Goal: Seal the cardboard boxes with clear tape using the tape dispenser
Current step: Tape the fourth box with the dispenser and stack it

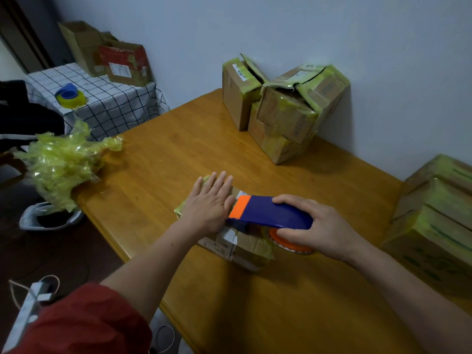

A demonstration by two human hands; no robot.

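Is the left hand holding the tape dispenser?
No, the left hand lies flat on the box with straight fingers; only the right hand grips the tape dispenser.

There were two hands, a left hand (209, 200) and a right hand (316, 226); two tape dispensers, a blue-and-orange dispenser (270, 210) and a blue dispenser (69, 94); two tables, a wooden table (178, 139) and a checked-cloth table (109, 98); one heap of crumpled tape (61, 164); and cardboard boxes: one small box (245, 247), at least three wall boxes (286, 116), at least two right-edge boxes (434, 226) and at least two side-table boxes (125, 63).

A loose red sleeve (84, 320) — rumpled, bunched near the elbow — covers the left upper arm.
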